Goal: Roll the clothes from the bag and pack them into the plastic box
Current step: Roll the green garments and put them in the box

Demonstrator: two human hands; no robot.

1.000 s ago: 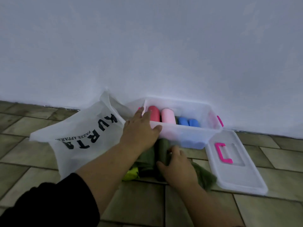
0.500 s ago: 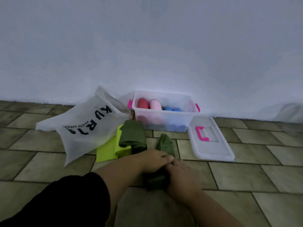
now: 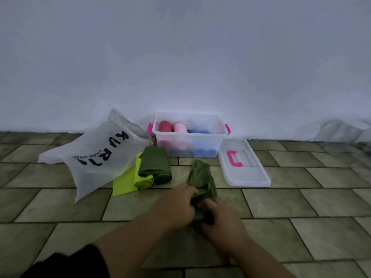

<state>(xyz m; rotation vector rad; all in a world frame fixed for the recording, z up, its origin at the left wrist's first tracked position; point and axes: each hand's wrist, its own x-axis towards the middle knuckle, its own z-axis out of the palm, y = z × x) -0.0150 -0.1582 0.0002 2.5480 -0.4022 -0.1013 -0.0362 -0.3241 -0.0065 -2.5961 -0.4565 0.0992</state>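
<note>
The green cloth (image 3: 201, 177) you're rolling lies on the floor just in front of you, long axis running away from you toward the box (image 3: 188, 135). Near end is under both hands, loose end points at the box. Left hand (image 3: 176, 205) & right hand (image 3: 220, 215) curl round the rolled end, side by side, neither nearer, so roll fwd, I'd say. Count: 1 box, 1 lid (image 3: 249, 177), 1 bag (image 3: 96, 149). In box 1 red roll (image 3: 165, 126), 1 pink roll (image 3: 180, 127), 2 blue rolls (image 3: 193, 131). By bag 1 green roll (image 3: 154, 165), 1 yellow cloth (image 3: 122, 183), part-rolled.
</note>
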